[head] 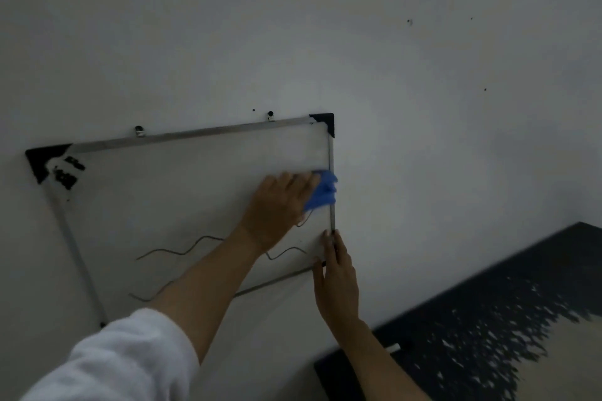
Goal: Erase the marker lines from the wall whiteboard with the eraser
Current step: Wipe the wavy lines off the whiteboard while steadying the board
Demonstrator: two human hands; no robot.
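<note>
A metal-framed whiteboard (169,179) with black corner caps hangs tilted on the wall. My left hand (277,205) presses a blue eraser (322,190) flat against the board near its right edge. Wavy dark marker lines (182,249) run across the lower part of the board, partly hidden by my left forearm. A short piece of line shows just below the eraser. My right hand (335,280) grips the board's lower right corner, fingers on the frame.
The pale wall (423,107) carries a few small dark holes and two hooks above the board. A dark, worn-looking surface (488,319) slopes along the lower right. Black magnets or labels (70,171) sit near the board's upper left corner.
</note>
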